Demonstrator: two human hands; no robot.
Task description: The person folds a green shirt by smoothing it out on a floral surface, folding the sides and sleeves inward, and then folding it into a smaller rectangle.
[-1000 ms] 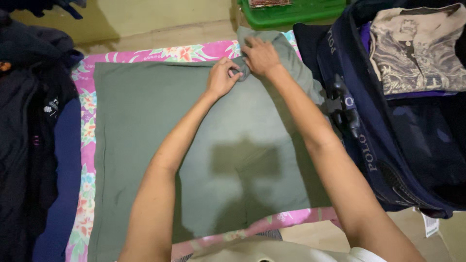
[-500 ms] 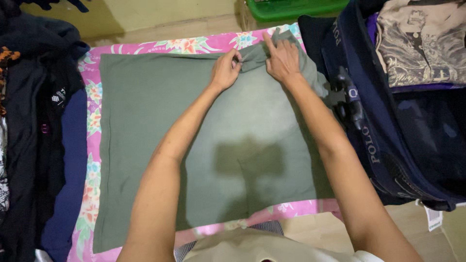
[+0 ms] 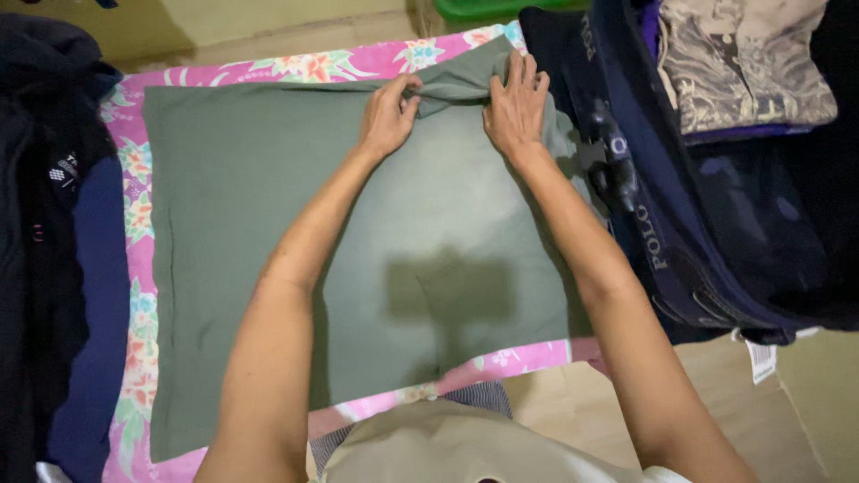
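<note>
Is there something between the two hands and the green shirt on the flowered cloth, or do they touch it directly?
Nothing visible is between them. The left hand pinches the bunched sleeve of the green shirt, and the right hand presses flat on it.

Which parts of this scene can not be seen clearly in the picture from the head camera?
- Green garment: the middle is covered by both forearms; the far corner is bunched under the left hand and right hand.
- Green bin: cut off by the top edge.
- Dark clothes pile: cut off by the left edge, too dark to tell the pieces apart.
- Navy suitcase: its inside is in shadow, partly covered by a folded patterned shirt.
</note>
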